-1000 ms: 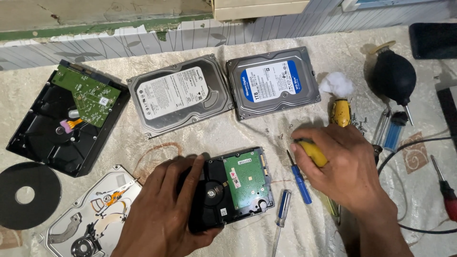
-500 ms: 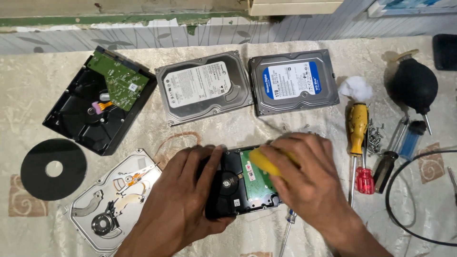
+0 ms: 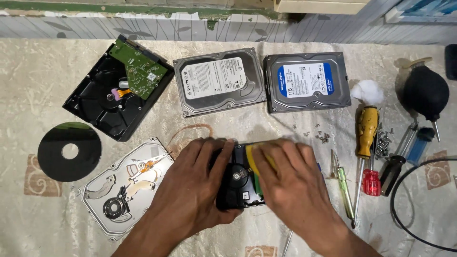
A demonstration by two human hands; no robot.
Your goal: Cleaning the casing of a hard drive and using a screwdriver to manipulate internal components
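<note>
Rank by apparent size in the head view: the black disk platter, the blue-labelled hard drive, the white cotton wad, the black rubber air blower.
1. Blue-labelled hard drive, largest.
2. Black disk platter.
3. Black rubber air blower; its bulb is smaller than the platter.
4. White cotton wad, smallest.
All lie on the same table, so nearness matters little.

I see both forearms come in from six o'clock, converging toward the centre. My left hand (image 3: 197, 183) lies palm down, fingers spread and curled toward twelve o'clock, thumb pressed inward. My right hand (image 3: 290, 183) sits just beside it at three o'clock, fingers bent in a closed grip, knuckles up.
</note>
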